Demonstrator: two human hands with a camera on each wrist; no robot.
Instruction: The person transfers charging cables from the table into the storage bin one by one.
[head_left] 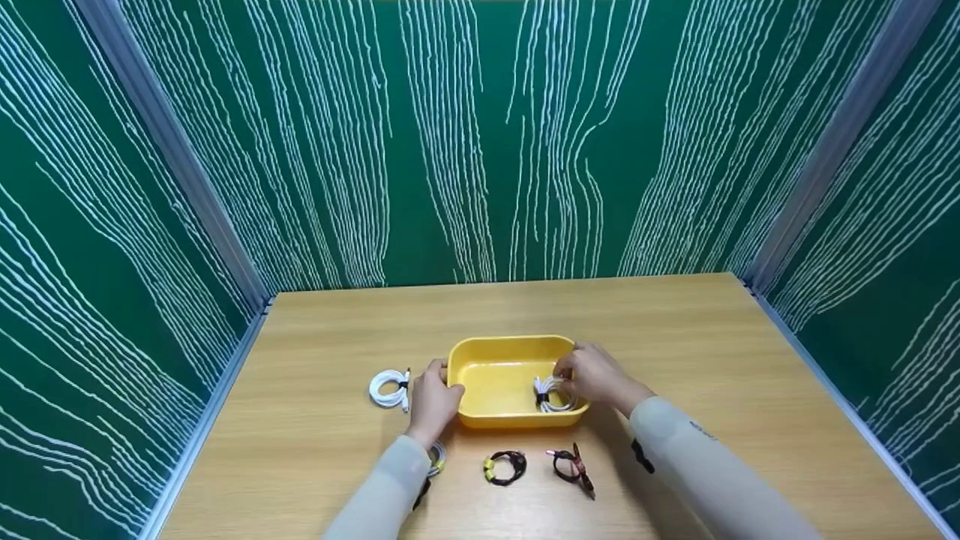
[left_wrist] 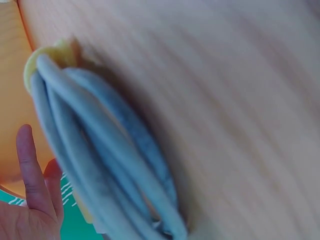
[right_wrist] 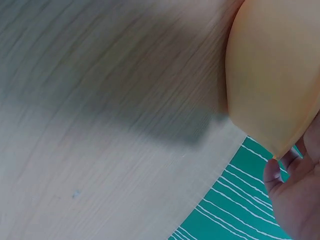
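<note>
A yellow plastic bin point(head_left: 517, 421) stands on the wooden table. My left hand point(head_left: 435, 401) grips its left rim, thumb over the edge and fingers outside. A coiled white cable point(head_left: 544, 399) with a black tie is inside the bin at the right. My right hand point(head_left: 596, 375) reaches over the right rim and pinches this coil, its fingertips partly hidden. In the left wrist view, a grey-blue coiled cable point(left_wrist: 105, 145) with a yellow tie lies close below the left wrist. The right wrist view shows the bin's outer wall point(right_wrist: 272, 70) beside the hand.
Left of the bin lies another white coiled cable point(head_left: 388, 388). In front are a black coiled cable point(head_left: 519, 466) with a yellow tie and a black cable point(head_left: 564, 474) with a red tie. Green panels with white lines point(head_left: 495, 150) enclose the table point(head_left: 675, 322).
</note>
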